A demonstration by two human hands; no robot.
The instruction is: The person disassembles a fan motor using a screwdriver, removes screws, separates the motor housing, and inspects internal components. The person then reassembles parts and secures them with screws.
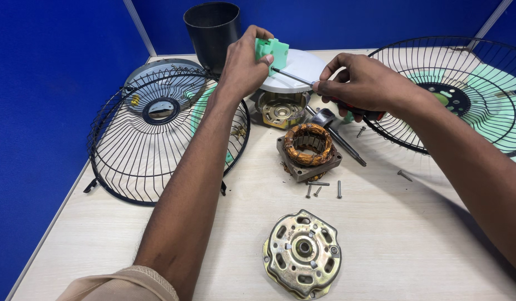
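1. Two black wire fan guards, one at left [157,134] and one at upper right [464,89], lie flat on the pale wooden table [414,245].
2. Left hand [244,67], fingers closed, steadies a small green plastic block [272,50], upper centre.
3. Right hand [361,86] pinches a red-and-black-handled screwdriver [294,76], tip against the block.
4. Copper-wound stator [309,147] and loose screws [323,188] sit mid-frame.
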